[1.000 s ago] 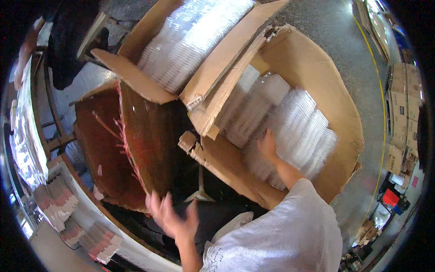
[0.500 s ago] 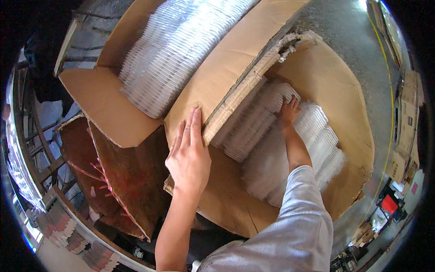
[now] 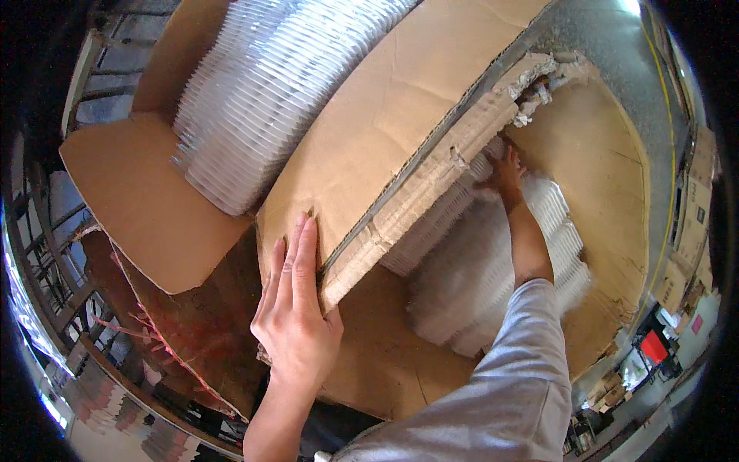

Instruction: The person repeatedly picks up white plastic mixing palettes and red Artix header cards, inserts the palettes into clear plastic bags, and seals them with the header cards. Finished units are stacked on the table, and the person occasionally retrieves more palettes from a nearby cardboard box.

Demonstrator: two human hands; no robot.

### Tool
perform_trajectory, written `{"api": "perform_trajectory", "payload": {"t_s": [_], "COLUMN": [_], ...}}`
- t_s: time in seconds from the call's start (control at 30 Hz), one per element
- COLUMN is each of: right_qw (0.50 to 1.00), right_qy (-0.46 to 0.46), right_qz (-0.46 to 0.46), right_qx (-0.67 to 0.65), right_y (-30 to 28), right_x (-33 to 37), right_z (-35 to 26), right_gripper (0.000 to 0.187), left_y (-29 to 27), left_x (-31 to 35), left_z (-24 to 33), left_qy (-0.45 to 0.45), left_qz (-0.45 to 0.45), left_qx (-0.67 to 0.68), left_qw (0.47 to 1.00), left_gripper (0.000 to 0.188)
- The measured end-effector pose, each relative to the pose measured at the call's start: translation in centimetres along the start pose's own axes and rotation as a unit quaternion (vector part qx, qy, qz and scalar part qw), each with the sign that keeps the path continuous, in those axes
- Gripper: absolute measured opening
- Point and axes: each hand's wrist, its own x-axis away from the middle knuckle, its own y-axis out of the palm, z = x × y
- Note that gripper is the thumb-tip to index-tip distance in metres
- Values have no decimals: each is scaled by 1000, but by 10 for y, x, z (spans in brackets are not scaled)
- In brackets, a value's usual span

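My left hand [image 3: 299,319] lies with straight fingers flat against the brown cardboard flap [image 3: 400,100] of the upper box, near its lower corner. Inside that box stand rows of nested clear plastic trays [image 3: 269,92]. My right hand [image 3: 506,175] reaches into the larger open carton [image 3: 608,192] on the right, its fingers apart at the far end of more stacked clear plastic trays [image 3: 462,269]. Its fingertips are slightly blurred. The torn cardboard edge [image 3: 431,192] hides part of these stacks.
Left of the boxes is a dark, red-stained carton [image 3: 192,331] with frayed pink strands. Metal racking [image 3: 46,231] stands at the far left. Grey floor with a yellow line [image 3: 668,154] runs along the right, beside stacked brown cartons [image 3: 697,208].
My left hand and the flap appear lower and further left. The torn edge now covers more of the carton's stacks. My right hand sits slightly further right, still at the trays.
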Motion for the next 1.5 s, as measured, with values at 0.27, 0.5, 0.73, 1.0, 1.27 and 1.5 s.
{"api": "perform_trajectory", "payload": {"t_s": [0.27,0.5,0.73,1.0,1.27,1.5], "right_qw": [988,849,577,483,397,507], "right_qy": [28,-242,-348,-782,-840,-772], "right_qz": [147,-69,-339,-375,-138,-298], "right_qx": [-34,-464,-657,-120,344,241], "right_y": [-8,-142,-246,-180,-54,-26], "right_x": [66,280,385,654,843,835], "right_z": [-67,-73,-135,-418,-477,-510], "right_gripper": [91,72,92,99,48,57], "left_y": [18,10,-107,-159,-60,-14], "left_x": [17,35,222,537,691,712], "left_z": [-9,2,-65,-62,-115,-129], "left_qy": [31,69,71,-251,-174,-107], "left_qz": [41,-120,81,448,634,644], "left_qx": [-51,-45,522,515,729,755], "left_qw": [997,989,846,687,190,55], "left_gripper": [47,57,92,112,63,80]}}
